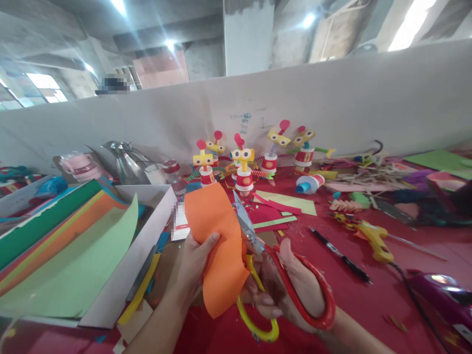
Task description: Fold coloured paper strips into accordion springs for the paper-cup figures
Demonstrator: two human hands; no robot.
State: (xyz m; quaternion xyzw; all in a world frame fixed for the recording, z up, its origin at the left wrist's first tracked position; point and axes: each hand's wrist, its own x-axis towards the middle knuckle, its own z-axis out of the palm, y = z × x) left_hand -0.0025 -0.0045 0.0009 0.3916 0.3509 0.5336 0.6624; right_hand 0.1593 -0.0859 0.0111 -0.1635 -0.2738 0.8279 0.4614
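My left hand (194, 263) pinches a sheet of orange paper (217, 241) from its left side, thumb on the front. My right hand (285, 290) grips a pair of scissors (265, 265) with one red and one yellow handle loop; the blades point up and left along the paper's right edge. Both hands are held low over the red table (368, 295). Beyond them stand several paper-cup figures (244, 169) with yellow heads and red hearts.
A white box (121, 265) holding green, orange and yellow paper sheets lies at left. A black pen (341, 255), a yellow glue gun (372, 238) with its cable, and paper scraps lie at right. A metal jug (125, 162) and a grey partition wall (332, 103) stand behind.
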